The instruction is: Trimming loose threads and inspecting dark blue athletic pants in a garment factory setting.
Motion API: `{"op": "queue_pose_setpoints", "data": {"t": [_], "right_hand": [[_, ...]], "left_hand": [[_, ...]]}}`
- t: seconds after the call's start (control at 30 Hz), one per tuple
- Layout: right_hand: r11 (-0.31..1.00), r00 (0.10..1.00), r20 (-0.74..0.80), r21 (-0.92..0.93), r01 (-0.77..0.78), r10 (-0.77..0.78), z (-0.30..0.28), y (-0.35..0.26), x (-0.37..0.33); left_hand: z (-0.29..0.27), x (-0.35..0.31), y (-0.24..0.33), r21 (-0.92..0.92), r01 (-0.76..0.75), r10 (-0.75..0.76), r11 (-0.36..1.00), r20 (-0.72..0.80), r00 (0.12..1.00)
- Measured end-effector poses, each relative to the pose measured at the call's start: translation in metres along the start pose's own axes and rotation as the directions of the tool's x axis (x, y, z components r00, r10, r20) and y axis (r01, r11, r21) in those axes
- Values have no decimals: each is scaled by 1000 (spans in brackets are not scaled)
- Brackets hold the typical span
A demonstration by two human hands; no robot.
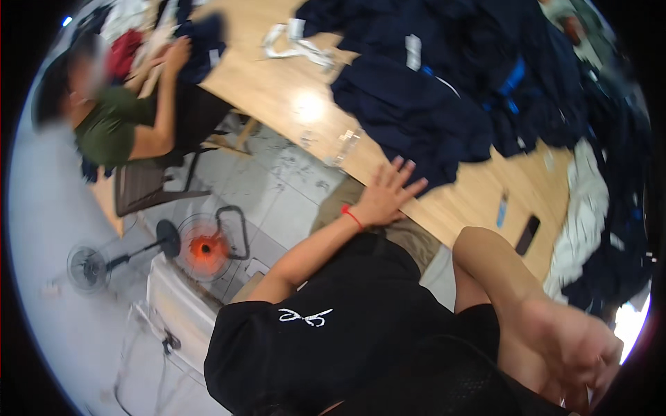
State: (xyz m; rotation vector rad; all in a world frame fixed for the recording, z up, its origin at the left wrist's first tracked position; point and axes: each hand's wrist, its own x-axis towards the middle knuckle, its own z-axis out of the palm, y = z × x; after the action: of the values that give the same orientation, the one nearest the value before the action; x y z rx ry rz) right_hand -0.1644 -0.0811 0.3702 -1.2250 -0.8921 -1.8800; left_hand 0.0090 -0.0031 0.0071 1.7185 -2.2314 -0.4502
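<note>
My left hand, with a red cord at the wrist, lies at the near edge of the wooden table with its fingers spread. Its fingertips meet the corner of a pile of dark navy cloth garments; it grips nothing. Off to the lower right my right hand is raised close to the camera, its arm bent at the elbow. That hand is blurred and its fingers turn away downward, so whether they hold anything is hidden.
On the wooden table lie white straps, a dark phone, a small blue item and white cloth. A seated person in a green shirt handles cloth at left. Fans stand on the floor.
</note>
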Motion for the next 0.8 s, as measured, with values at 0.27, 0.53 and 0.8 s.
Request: {"op": "queue_pose_setpoints", "data": {"t": [0.27, 0.53, 0.8], "right_hand": [[-398, 418, -431, -902, -170, 799, -108, -92, -183], [-702, 36, -863, -433, -565, 504, -110, -223, -269], [-543, 565, -746, -655, -526, 353, -174, -93, -284]], "left_hand": [[3, 11, 1, -149, -46, 20, 988, -171, 985], [-19, 12, 25, -416, 254, -418, 873, -370, 830], [-22, -5, 15, -353, 390, -522, 850, -469, 713]]}}
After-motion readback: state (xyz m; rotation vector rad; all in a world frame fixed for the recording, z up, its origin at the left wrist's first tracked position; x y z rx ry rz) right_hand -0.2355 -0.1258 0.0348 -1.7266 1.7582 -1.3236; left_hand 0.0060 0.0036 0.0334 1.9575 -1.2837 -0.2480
